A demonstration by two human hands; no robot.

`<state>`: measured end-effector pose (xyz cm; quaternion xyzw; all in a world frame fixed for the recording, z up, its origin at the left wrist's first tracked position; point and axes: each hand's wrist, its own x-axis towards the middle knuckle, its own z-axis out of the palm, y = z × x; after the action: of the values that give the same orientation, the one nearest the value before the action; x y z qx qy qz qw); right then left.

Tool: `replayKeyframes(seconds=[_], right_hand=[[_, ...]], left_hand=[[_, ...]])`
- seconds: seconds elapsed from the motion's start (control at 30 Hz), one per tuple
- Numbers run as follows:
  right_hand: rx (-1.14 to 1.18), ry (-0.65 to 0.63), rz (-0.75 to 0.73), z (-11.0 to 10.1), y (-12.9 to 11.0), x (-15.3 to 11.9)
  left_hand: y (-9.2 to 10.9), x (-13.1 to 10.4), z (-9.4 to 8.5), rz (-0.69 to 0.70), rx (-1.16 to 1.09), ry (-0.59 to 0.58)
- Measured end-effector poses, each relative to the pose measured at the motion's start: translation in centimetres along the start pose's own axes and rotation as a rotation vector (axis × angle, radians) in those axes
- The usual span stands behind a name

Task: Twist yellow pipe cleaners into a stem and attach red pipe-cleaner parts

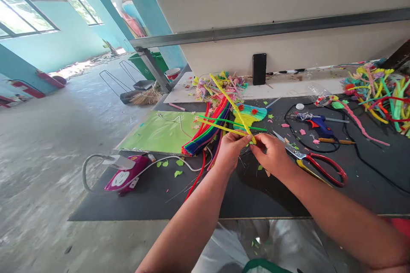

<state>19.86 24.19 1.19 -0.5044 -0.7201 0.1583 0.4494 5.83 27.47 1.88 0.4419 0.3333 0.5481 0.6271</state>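
My left hand (231,148) and my right hand (268,152) are close together over the dark table. Both pinch the lower end of a twisted yellow pipe cleaner (235,108), which slants up and to the left. A thinner yellow stem (221,126) runs left from my left hand. Just behind the hands lie a green pipe cleaner (253,127) and a blue and yellow piece (248,115) with small red flowers. To their left is a bundle of colourful pipe cleaners (208,130).
Red-handled scissors (320,166) lie right of my right hand, near a blue glue gun (320,126) with a black cord. A black phone (259,69) stands at the back. A purple packet (131,175) and white cable lie left; colourful pipe cleaners (381,89) are heaped right.
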Motion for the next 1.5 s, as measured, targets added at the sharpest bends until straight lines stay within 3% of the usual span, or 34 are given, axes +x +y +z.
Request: replayKeyframes(seconds=[0.13,0.37,0.6,0.87,1.13,1.5], right_hand=[[-0.061,-0.017,-0.003,0.2,0.0,0.3],[-0.170,-0.005,0.046,0.9,-0.1,0.7],[-0.095,-0.036,0.059,1.2,0.0,0.6],[-0.060,-0.012,0.018,-0.2,0.4,-0.1],[-0.074,0.073,-0.053,-0.3,0.0,-0.6],[-0.095,0.135,0.011,-0.2,-0.1,-0.6]], left_hand=[[-0.2,-0.2,0.3,-0.004,0.039,0.002],[-0.5,-0.1,0.3,0.040,0.029,0.116],[-0.6,-0.1,0.2,-0.026,-0.005,0.129],[-1.0,-0.5,0.2,-0.053,0.026,-0.019],[-0.8,-0.4,-0.3,-0.036,0.056,-0.130],[-0.5,0.0,-0.3,-0.129,-0.058,-0.171]])
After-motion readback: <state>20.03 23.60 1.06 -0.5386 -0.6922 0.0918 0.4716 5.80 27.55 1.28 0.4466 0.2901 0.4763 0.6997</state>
